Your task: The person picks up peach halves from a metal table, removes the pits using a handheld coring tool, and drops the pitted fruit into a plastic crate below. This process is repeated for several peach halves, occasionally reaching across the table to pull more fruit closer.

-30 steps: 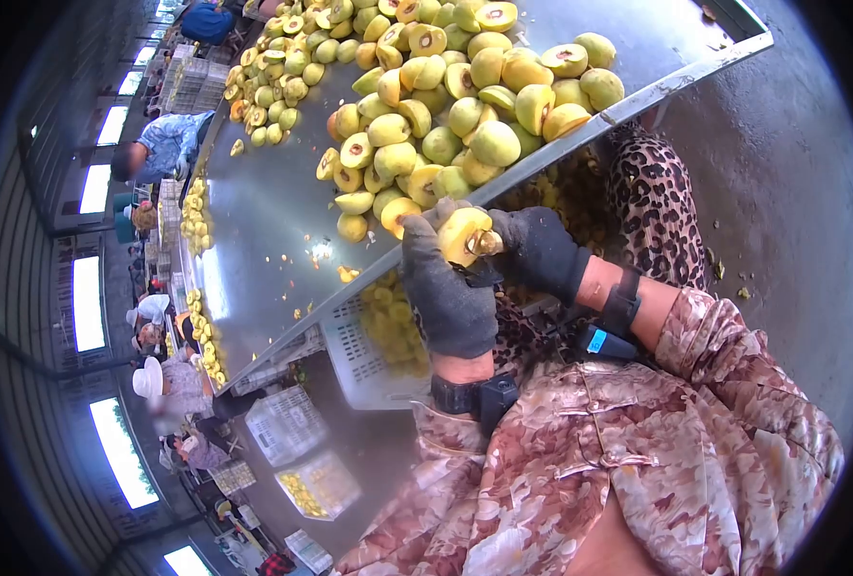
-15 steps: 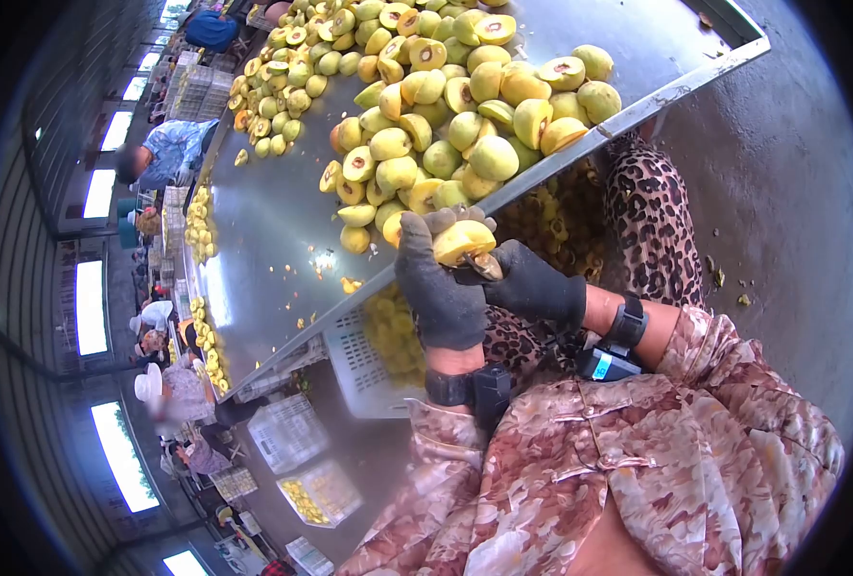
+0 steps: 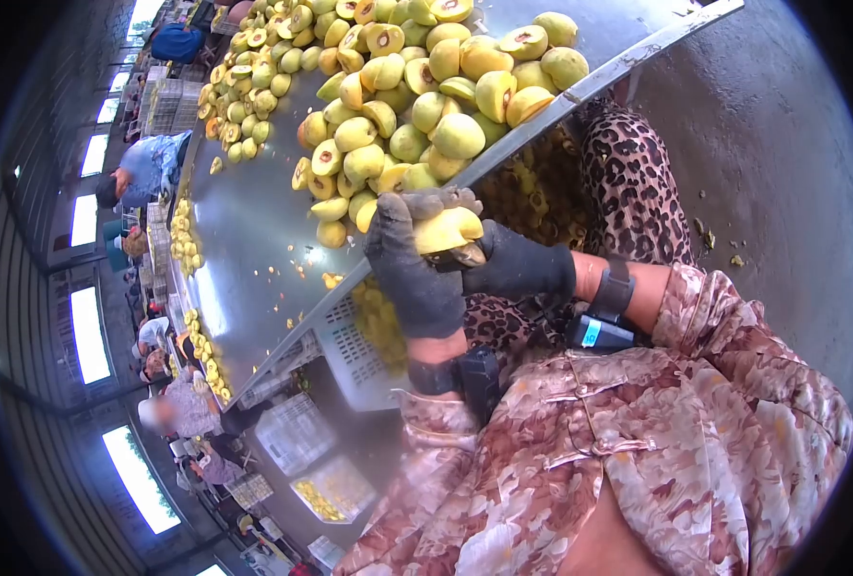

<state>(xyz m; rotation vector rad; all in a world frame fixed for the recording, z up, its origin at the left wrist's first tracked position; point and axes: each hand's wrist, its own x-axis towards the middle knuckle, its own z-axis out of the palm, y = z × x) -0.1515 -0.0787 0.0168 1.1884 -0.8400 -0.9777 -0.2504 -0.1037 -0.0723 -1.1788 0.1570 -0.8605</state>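
My left hand (image 3: 409, 264), in a dark glove, is closed around a yellow peach half (image 3: 446, 230) just off the metal table's near edge. Against the lower side of that fruit, my gloved right hand (image 3: 521, 264) is closed with its fingers bunched. A soiled brownish tip and something dark show where it meets the peach; whatever it grips there is mostly hidden. Many halved peaches (image 3: 407, 106), some with the brown pit cavity showing, lie heaped on the metal table (image 3: 254, 240) beyond my hands.
A white perforated crate (image 3: 345, 355) with yellow fruit stands under the table edge. Peach scraps (image 3: 532, 192) lie below, beside my leg in leopard print. More crates (image 3: 292, 432) are on the floor at left. Several people work along the far side, one in a blue shirt (image 3: 153, 168).
The view has shifted, so table and hands sit farther left. The peach half has turned in my left hand, its cut face now less visible, and my right hand stays against it.
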